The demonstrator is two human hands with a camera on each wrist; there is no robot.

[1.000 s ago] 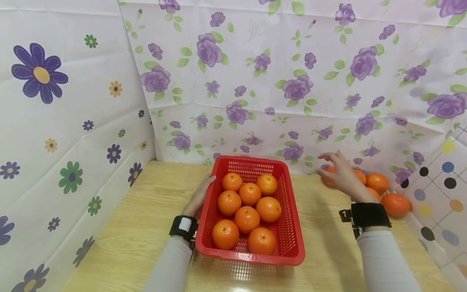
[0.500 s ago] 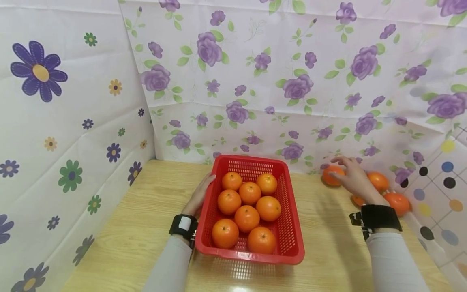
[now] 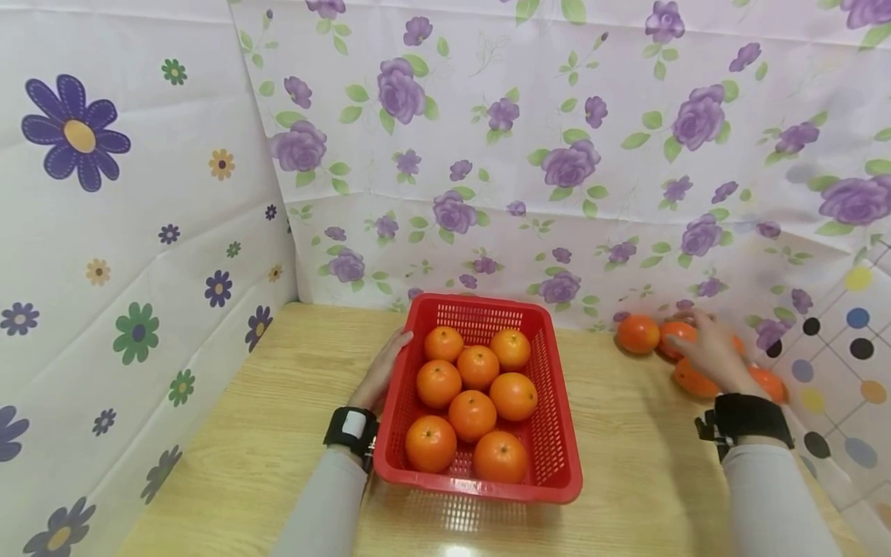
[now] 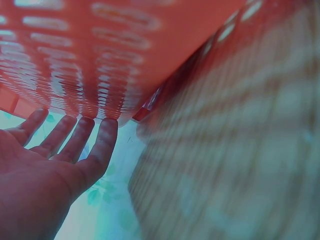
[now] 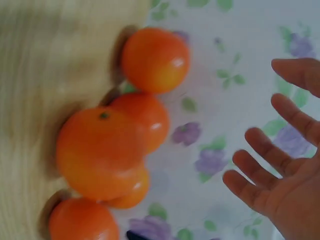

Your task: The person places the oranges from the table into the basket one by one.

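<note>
A red plastic basket [image 3: 568, 464] with slotted walls holds several oranges [image 3: 472, 416] in its bottom. My left hand [image 3: 381, 375] rests against the basket's left side; in the left wrist view its fingertips [image 4: 107, 127] touch the slotted wall with the fingers nearly straight. Over at the right, my right hand [image 3: 713, 352] hovers above a cluster of loose oranges [image 3: 638, 334] by the back wall. The right wrist view shows this hand [image 5: 285, 170] with fingers spread and nothing in it, apart from the nearest orange [image 5: 100, 152]. It partly covers the cluster in the head view.
The basket and loose oranges share a light wooden table [image 3: 264, 433]. A white sheet with purple roses [image 3: 455, 213] closes off the back. Flower-printed sheeting [image 3: 139, 333] stands at the left, and a dotted panel [image 3: 863, 348] borders the right side.
My right hand has moved right, across the loose oranges, uncovering the leftmost ones. The left hand and the basket have stayed in place.
</note>
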